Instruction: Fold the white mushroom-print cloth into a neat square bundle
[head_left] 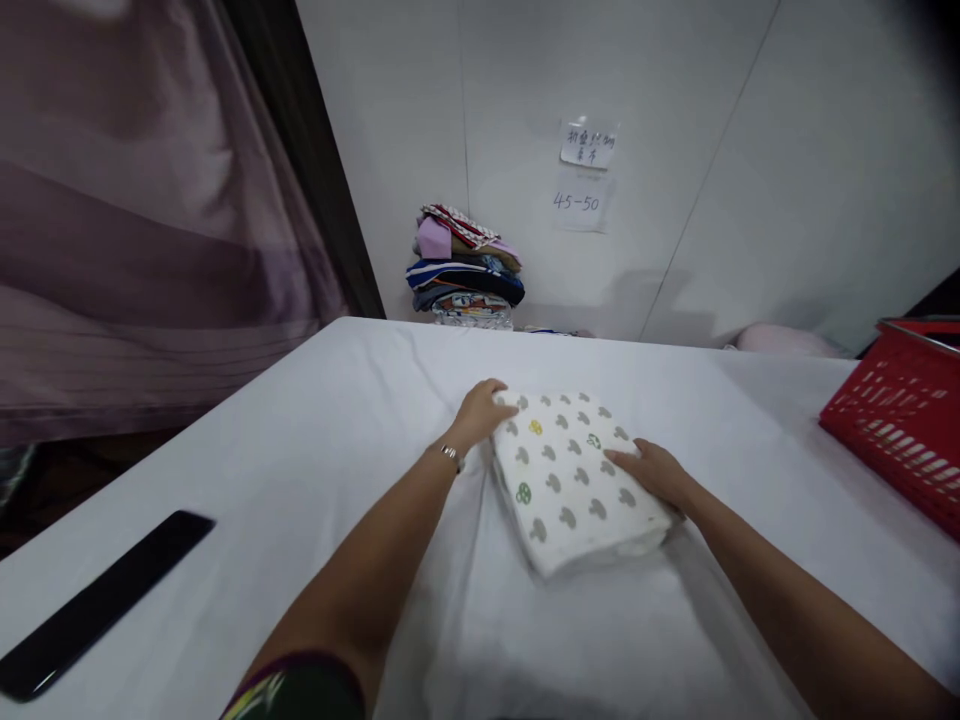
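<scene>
A folded white cloth printed with grey, green and yellow mushrooms lies in front of me, its near edge slightly blurred. My left hand grips its far left corner, thumb on top and the other fingers over the edge. On the right edge, my right hand has its thumb on the printed face, with the other fingers along or beneath the side, partly hidden. A metal watch or bracelet circles my left wrist.
The table has a white cover. A long black flat object lies at the left. At the right stands a red plastic basket. Behind the far edge rises a stack of folded fabrics, below paper signs on the wall.
</scene>
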